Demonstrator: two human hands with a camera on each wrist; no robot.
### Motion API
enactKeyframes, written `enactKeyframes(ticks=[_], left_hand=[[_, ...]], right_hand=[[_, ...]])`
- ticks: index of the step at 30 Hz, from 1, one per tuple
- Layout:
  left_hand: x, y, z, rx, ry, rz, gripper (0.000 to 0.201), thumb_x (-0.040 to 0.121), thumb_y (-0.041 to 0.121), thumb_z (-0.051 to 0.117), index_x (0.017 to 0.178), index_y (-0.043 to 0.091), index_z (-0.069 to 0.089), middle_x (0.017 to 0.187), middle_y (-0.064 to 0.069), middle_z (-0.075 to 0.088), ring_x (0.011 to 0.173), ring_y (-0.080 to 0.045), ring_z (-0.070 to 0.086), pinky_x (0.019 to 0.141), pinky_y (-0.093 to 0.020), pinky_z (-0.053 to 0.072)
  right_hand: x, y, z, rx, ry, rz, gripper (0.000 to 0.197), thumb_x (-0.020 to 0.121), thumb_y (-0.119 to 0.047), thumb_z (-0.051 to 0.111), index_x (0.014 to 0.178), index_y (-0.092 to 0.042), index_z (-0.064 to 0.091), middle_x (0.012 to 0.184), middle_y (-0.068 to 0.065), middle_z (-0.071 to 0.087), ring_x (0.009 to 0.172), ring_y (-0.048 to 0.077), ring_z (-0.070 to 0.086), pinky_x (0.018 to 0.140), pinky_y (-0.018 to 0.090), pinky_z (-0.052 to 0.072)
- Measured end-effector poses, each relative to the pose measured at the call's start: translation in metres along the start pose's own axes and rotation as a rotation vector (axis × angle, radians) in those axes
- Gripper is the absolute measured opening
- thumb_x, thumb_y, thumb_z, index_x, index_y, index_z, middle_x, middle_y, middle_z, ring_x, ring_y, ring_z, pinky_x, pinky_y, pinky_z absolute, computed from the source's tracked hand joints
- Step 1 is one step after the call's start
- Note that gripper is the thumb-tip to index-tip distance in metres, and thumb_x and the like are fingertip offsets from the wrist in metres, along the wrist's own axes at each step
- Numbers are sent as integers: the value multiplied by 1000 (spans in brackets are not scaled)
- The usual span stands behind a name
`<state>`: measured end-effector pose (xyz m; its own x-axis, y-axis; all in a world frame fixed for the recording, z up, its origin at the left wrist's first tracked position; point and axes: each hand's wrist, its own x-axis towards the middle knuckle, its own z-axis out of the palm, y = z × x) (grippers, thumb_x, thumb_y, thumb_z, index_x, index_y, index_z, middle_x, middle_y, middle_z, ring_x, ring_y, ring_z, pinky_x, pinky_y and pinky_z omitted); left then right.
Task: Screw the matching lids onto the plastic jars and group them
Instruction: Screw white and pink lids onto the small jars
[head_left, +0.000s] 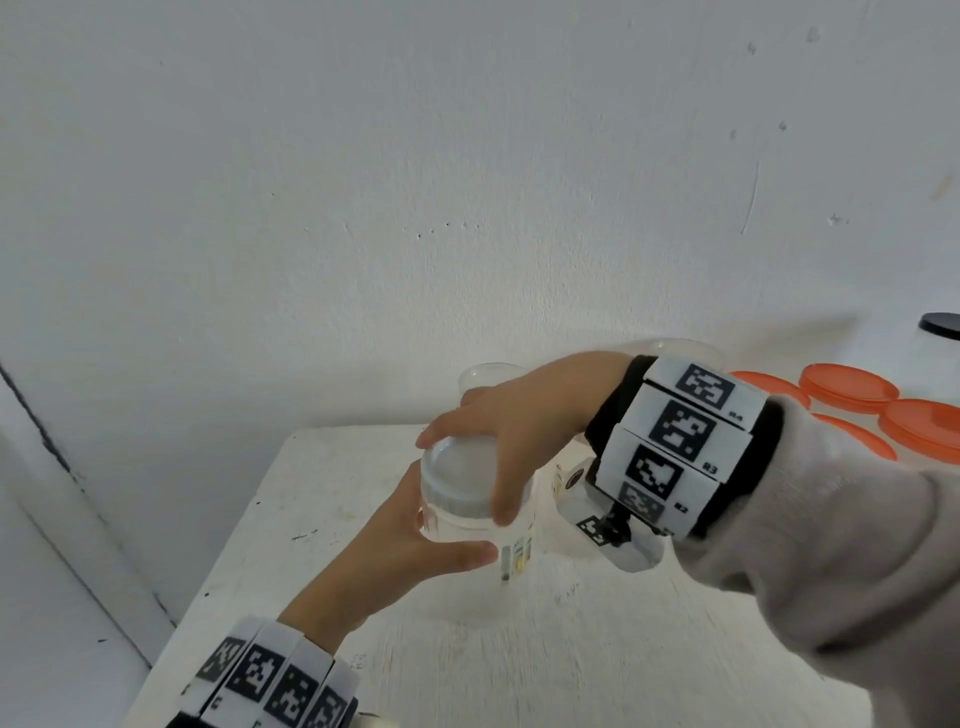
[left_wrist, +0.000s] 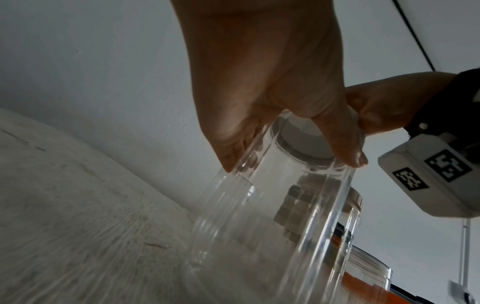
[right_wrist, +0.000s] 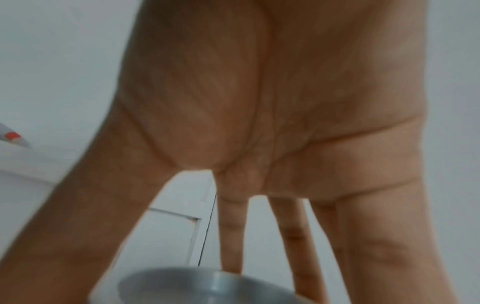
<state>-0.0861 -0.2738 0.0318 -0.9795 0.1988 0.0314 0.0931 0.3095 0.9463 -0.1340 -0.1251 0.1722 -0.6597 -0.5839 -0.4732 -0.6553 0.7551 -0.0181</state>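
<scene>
A clear plastic jar with a small printed label is held tilted above the white table. My left hand grips its body from the left, thumb across the front. A white lid sits on the jar's mouth, and my right hand grips that lid from above with thumb and fingers round its rim. The left wrist view shows the jar, the lid and the left hand wrapped round the jar's top. In the right wrist view my right hand's fingers reach down to the lid.
Several orange lids lie at the right rear of the table, with a black lid beyond them. Two open clear jars stand behind my hands near the wall. The table's left edge drops off near a white wall.
</scene>
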Motion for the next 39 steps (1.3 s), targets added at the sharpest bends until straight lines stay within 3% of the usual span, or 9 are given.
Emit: enactKeyframes(ticks=[4,7,10,15,22,25,29,35,39], left_hand=[[-1,4,1,-4,-1,7,88,60,43,81,133,43,34,129,16,54,119,-6,52,82,-15,49],[-2,6,2,-9,-4,-7,87,59,44,81,131,47,33,130,19,52,118,-5,51,81,-14,47],[-3,8,3,-3,3,-16,85,64,44,84,131,46,31,129,19,50,116,-2,50,78,-10,45],[-3,9,5,10,18,-25,80,60,42,79,127,42,35,125,19,52,110,0,53,70,-6,47],[-6,9,6,11,43,-24,90,61,38,81,136,36,33,130,11,53,119,-9,52,97,-29,49],[-5,9,8,1,56,-22,90,60,37,81,136,36,34,130,11,54,117,-8,53,89,-21,50],[-3,5,9,-6,78,-28,87,60,39,81,133,39,35,127,15,54,112,-4,55,76,-11,48],[-2,1,6,-36,32,-11,94,61,40,86,137,43,30,133,17,49,118,-1,50,79,-11,48],[-4,0,3,-3,12,-7,92,60,50,82,131,55,25,131,32,40,114,17,43,75,-3,43]], right_hand=[[4,0,2,26,101,34,85,70,-65,73,141,-42,32,98,-15,49,68,6,60,62,26,48],[8,-1,5,-50,132,94,87,66,-79,64,135,-36,35,89,-11,52,61,6,55,54,26,40],[10,-1,2,-80,83,82,93,67,-75,67,142,-37,28,98,-13,51,72,8,52,56,27,37],[9,0,-2,-49,50,-31,92,73,-50,79,146,-44,24,129,-8,39,110,17,41,80,32,39],[12,9,10,-9,179,-85,82,68,-63,75,138,-49,34,115,-14,41,109,16,51,83,32,49],[16,14,20,43,244,-103,80,68,-66,72,136,-52,33,104,-16,37,104,14,47,70,27,41],[17,19,28,91,278,-92,79,69,-69,69,137,-57,29,98,-19,34,101,12,43,75,29,39],[11,27,30,98,253,-100,84,74,-69,66,145,-51,25,126,-14,38,119,12,36,94,36,38],[-7,63,15,168,291,-71,80,73,-61,73,141,-54,30,140,-21,33,129,7,26,108,41,30]])
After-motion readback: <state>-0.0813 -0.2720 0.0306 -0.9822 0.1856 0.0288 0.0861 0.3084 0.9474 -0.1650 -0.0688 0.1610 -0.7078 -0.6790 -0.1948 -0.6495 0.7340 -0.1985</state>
